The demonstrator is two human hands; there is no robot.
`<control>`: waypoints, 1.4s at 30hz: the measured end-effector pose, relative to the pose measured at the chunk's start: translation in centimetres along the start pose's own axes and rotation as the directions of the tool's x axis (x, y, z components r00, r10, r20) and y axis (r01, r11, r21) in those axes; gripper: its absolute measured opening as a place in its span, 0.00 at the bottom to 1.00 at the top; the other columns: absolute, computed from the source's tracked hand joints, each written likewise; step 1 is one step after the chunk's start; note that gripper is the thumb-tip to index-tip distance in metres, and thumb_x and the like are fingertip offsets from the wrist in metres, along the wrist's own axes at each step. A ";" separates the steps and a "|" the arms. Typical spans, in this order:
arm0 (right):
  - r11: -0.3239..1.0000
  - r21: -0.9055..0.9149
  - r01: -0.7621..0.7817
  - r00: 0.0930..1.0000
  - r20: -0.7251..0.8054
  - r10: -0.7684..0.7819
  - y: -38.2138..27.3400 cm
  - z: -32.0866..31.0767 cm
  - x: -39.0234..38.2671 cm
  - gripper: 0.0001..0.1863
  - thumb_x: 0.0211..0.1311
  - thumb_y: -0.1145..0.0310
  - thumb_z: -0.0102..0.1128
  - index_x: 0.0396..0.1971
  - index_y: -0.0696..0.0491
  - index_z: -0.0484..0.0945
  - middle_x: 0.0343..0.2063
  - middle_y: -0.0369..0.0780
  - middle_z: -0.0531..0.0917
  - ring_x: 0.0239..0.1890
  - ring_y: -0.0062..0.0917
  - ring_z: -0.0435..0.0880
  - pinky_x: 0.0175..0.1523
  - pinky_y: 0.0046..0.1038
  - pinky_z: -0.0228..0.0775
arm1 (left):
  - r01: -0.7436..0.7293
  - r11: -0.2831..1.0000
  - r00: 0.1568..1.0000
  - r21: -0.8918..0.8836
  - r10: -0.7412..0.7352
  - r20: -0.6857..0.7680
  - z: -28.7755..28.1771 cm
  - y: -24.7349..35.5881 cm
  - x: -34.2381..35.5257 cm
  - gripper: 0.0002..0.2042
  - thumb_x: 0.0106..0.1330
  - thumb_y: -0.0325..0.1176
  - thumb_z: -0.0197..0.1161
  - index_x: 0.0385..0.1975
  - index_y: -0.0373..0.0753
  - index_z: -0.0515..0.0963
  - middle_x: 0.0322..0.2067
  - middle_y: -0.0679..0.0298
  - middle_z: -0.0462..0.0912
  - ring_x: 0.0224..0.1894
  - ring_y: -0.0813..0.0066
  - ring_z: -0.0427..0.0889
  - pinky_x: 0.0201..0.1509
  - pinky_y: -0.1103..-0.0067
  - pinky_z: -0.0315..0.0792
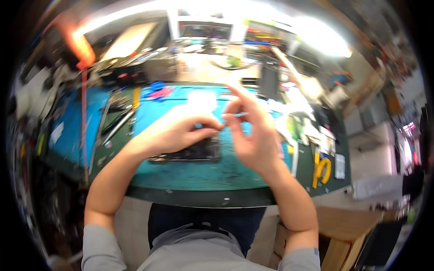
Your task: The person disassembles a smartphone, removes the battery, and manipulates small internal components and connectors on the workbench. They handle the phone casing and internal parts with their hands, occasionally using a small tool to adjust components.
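Observation:
My left hand (pixel 190 131) is over a dark flat rectangular device (pixel 194 153) on the blue mat (pixel 203 176), its fingertips pinched together; what they hold, if anything, is too blurred to name. Just to its right, my right hand (pixel 251 131) is raised with the index finger extended and the other fingers loosely bent and apart, close to the left fingertips. A pale, bright patch sits behind my hands, too washed out to identify.
Pens and hand tools (pixel 117 126) lie at left, beside another blue mat (pixel 74 126). Blue and pink items (pixel 158 92) are at the back. White scraps (pixel 298 113) and yellow-handled tools (pixel 322 169) crowd the right. A wooden box (pixel 343 223) stands below the desk's right side.

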State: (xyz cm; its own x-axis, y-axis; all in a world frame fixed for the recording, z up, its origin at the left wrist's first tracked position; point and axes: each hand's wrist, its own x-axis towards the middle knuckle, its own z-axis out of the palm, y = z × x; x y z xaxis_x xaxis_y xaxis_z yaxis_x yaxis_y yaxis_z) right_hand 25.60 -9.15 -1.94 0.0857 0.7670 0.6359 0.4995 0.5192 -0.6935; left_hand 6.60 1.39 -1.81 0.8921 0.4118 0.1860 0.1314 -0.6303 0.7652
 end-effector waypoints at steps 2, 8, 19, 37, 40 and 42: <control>1.000 -0.020 -0.010 0.998 0.060 0.012 -0.9 0.3 0.7 0.30 0.65 0.86 0.59 0.68 0.57 0.73 0.36 0.43 0.82 0.38 0.31 0.85 0.42 0.31 0.81 | 0.113 0.993 0.993 -0.046 -0.111 0.044 -1.0 0.2 -0.4 0.09 0.69 0.31 0.70 0.45 0.35 0.86 0.41 0.56 0.89 0.44 0.60 0.88 0.52 0.70 0.79; 0.994 -0.103 0.035 0.993 0.119 -0.022 -1.3 0.1 0.7 0.27 0.66 0.86 0.61 0.66 0.58 0.75 0.39 0.42 0.84 0.38 0.27 0.85 0.42 0.29 0.82 | 0.098 0.993 0.995 -0.064 -0.095 0.042 -1.0 0.9 -0.4 0.08 0.69 0.32 0.69 0.44 0.37 0.87 0.38 0.57 0.89 0.41 0.60 0.87 0.47 0.69 0.79; 0.995 -0.104 0.005 0.991 0.133 0.009 -1.1 -0.2 0.7 0.25 0.66 0.84 0.63 0.64 0.56 0.78 0.36 0.42 0.84 0.35 0.27 0.84 0.42 0.28 0.82 | -0.081 0.995 0.997 0.058 0.081 0.003 0.1 -0.1 -0.1 0.07 0.68 0.30 0.68 0.41 0.37 0.87 0.35 0.56 0.88 0.39 0.55 0.85 0.44 0.66 0.78; 0.953 -0.261 0.152 0.978 0.181 -0.106 -2.0 -0.8 1.2 0.24 0.57 0.76 0.76 0.56 0.52 0.85 0.31 0.39 0.84 0.32 0.26 0.84 0.35 0.27 0.77 | 0.075 0.980 0.997 -0.186 -0.069 0.041 -1.2 1.8 0.1 0.15 0.73 0.34 0.67 0.54 0.33 0.79 0.40 0.55 0.88 0.43 0.64 0.88 0.50 0.71 0.81; 0.932 -0.310 0.185 0.979 0.142 -0.148 -2.5 -0.8 1.7 0.25 0.54 0.75 0.78 0.55 0.52 0.86 0.31 0.39 0.84 0.32 0.25 0.85 0.36 0.27 0.77 | -0.013 0.974 1.000 -0.227 0.016 0.008 -0.7 1.4 0.2 0.22 0.74 0.36 0.67 0.63 0.33 0.74 0.46 0.53 0.87 0.48 0.62 0.88 0.52 0.69 0.81; 0.950 -0.295 0.102 0.992 0.105 -0.074 -2.7 -0.7 1.2 0.22 0.57 0.75 0.76 0.54 0.53 0.87 0.32 0.39 0.84 0.33 0.25 0.85 0.39 0.27 0.79 | -0.090 0.952 0.995 -0.293 0.076 -0.057 -0.1 1.3 0.2 0.26 0.73 0.35 0.67 0.68 0.35 0.70 0.48 0.52 0.87 0.49 0.62 0.88 0.52 0.70 0.81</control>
State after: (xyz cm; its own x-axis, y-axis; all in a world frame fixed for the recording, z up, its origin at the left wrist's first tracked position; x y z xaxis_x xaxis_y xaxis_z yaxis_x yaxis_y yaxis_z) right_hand 24.95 -9.86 0.95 -0.0429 0.7618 0.6464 0.7379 0.4603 -0.4936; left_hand 6.95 0.74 -0.75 0.8735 0.3992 0.2785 -0.0814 -0.4443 0.8922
